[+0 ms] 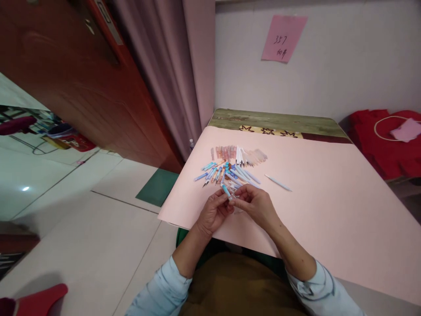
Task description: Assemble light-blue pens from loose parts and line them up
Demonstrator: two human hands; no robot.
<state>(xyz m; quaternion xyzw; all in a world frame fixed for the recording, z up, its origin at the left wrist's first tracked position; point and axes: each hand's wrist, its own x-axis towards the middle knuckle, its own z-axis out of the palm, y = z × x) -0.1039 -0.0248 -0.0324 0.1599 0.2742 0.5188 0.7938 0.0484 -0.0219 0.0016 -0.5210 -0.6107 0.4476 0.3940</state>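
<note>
Pinching blue pen piece (225, 189) in left hand (213, 214) below frame centre, slanting lower-right toward narrow-fingered right hand (258, 204); cannot tell latter's hold.

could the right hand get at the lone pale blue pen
Probably yes: the pale blue pen lies near the right hand with nothing visible between, though that hand is busy beside the left hand.

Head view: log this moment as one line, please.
left grip: holding blue pen part | right grip: at its near end, contact unclear | pen parts: clustered just beyond, on table | pale-blue pen: apart, right of cluster
</note>
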